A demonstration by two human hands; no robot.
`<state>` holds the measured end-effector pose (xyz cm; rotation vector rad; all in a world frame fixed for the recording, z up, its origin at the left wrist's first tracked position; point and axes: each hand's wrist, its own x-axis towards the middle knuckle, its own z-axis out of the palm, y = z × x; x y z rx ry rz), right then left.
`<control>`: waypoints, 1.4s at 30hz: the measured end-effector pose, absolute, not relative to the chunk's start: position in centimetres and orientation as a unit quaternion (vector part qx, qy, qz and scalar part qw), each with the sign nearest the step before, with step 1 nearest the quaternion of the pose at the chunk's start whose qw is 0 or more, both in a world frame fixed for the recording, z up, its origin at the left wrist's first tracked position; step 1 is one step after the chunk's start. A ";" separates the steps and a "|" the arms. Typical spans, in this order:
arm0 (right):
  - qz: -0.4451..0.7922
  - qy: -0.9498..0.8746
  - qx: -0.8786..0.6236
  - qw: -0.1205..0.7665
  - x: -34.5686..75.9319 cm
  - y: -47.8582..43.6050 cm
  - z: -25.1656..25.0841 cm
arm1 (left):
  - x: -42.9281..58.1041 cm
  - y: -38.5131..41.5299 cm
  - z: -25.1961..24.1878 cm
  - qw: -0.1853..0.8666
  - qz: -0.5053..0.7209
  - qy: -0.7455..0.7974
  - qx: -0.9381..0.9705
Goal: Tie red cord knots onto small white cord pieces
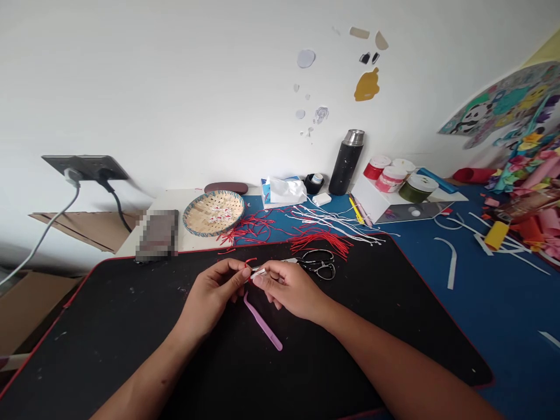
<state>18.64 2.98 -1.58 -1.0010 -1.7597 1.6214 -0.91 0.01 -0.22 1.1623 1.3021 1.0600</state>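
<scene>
My left hand (pixel 213 290) pinches a thin red cord (pixel 251 261), its loose end curling up above the fingertips. Close against it, my right hand (pixel 286 284) has thumb and fingers closed on a small white strip (pixel 258 273), and the two sets of fingertips nearly meet. How cord and strip are joined is hidden by the fingers. Scissors (pixel 324 265) with dark handles lie just behind my right hand, their blades partly covered. Below the hands, purple bent-tip tweezers (pixel 263 322) rest on the black mat (pixel 341 361).
Red cords (pixel 321 240) and white cords (pixel 336 221) lie behind the mat. A woven basket (pixel 213 213) with small bits stands back left, near a tissue box (pixel 284 191). A black flask (pixel 346 162) and paint jars (pixel 419 188) stand back right. Paper strips (pixel 452 262) lie right.
</scene>
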 end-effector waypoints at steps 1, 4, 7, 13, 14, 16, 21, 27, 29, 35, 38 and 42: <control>0.603 -0.653 -0.371 0.268 18.6 2.9 -1.6 | -0.8 0.0 -0.3 0.527 0.453 0.539 0.476; 0.589 -0.662 -0.384 0.259 18.3 2.8 -1.7 | -0.5 -0.1 -0.4 0.533 0.473 0.530 0.460; 0.571 -0.671 -0.397 0.256 18.0 2.5 -1.9 | -0.2 -0.2 -0.5 0.527 0.481 0.530 0.458; 0.567 -0.673 -0.393 0.266 18.1 2.4 -1.7 | -0.6 -0.2 -0.8 0.520 0.489 0.534 0.452; 0.564 -0.675 -0.394 0.266 18.2 2.4 -1.6 | -0.7 -0.2 -0.8 0.523 0.491 0.533 0.449; 0.560 -0.678 -0.395 0.266 18.1 2.3 -1.5 | -1.0 -0.1 -1.0 0.528 0.496 0.527 0.445; 0.573 -0.672 -0.388 0.263 17.8 1.8 -1.3 | -1.0 -0.1 -0.9 0.530 0.500 0.524 0.441; 0.550 -0.690 -0.382 0.277 17.8 1.5 -0.8 | -0.5 -0.2 -0.3 0.504 0.506 0.538 0.449; 0.533 -0.701 -0.373 0.294 17.8 1.6 -0.6 | -0.3 -0.3 -0.2 0.495 0.507 0.540 0.453; 0.497 -0.720 -0.358 0.326 17.6 1.6 -0.2 | -0.1 -0.3 -0.3 0.482 0.523 0.539 0.450; 0.490 -0.727 -0.355 0.324 17.5 1.5 -0.2 | 0.0 -0.2 -0.6 0.480 0.534 0.534 0.446; 0.486 -0.734 -0.354 0.316 17.5 1.4 -0.5 | -0.3 -0.1 -1.0 0.493 0.540 0.524 0.436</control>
